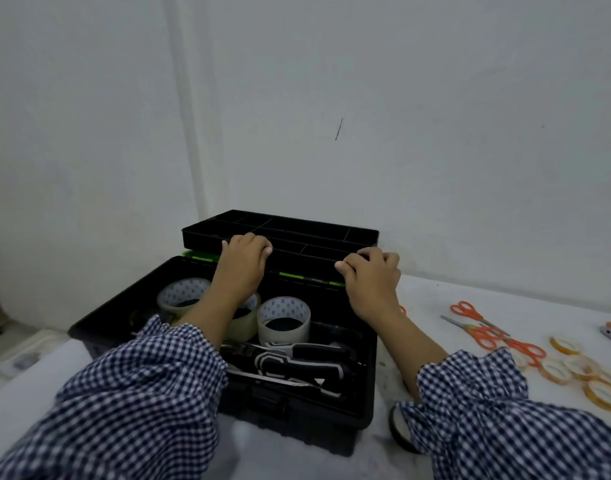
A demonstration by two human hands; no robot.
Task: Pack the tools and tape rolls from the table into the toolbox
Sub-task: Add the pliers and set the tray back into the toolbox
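Gripping tray (203, 239), left hand (243, 268), right hand (375, 289), fingers (259, 244) curled

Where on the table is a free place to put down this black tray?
Bare table between the toolbox and the orange scissors. Crowded: small tape rolls at the far right; big tape rolls and tools fill the toolbox.

Left hand (243, 263), right hand (373, 277) hold tray (331, 231) — at toolbox (314, 424) rear.

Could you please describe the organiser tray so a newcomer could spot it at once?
Find the open black toolbox. Above its far edge, the left hand and right hand hold a shallow black tray. Unlike the deep box, it is split into many small compartments.
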